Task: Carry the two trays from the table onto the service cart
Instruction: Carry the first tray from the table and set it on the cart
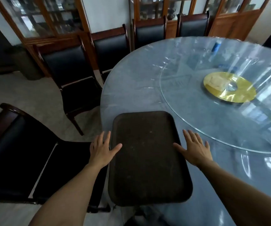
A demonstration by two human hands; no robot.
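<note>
While flanked by hands, tray.

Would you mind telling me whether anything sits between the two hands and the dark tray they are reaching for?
Nothing visible does. The left hand and right hand are open on either side of the tray, with only bare table nearby.

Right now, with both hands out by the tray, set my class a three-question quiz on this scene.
1. True or false: the left hand is gripping the dark tray.
2. Where does the tray's near end sit? A) well inside the table B) overhanging its edge C) on a chair
3. Fill in: the gold disc lies under the glass ____.

Key: 1 false, both hands are open beside it; 2 B; 3 turntable.
</note>
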